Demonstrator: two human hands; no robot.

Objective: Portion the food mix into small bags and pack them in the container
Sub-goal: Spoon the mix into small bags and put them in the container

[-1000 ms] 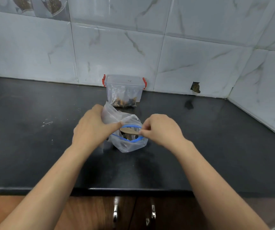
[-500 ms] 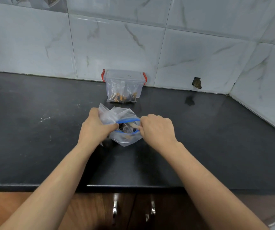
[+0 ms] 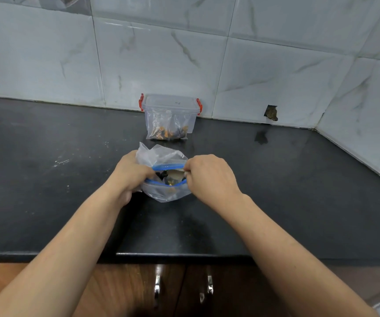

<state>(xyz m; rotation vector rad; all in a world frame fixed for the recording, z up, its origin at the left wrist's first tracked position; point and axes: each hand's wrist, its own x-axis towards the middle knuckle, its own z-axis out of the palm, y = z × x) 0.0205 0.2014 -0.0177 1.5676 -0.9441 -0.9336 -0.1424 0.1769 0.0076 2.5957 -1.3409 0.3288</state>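
Since a sec ago the right hand had dipped its spoon deeper into the floppy, light zip bag, left hand fingers pinching the rim at 9 o'clock, mid-worktop, container at 12.

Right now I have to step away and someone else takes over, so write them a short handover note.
Left hand grips the left side of the zip bag, holding its blue-rimmed mouth open. Right hand pinches something pale inside the mouth, likely a scoop.
The bag sits on the black counter; the clear container stands behind it at the wall.
Done: at least one filled bag is in the container.
Left: finish filling, seal, pack.
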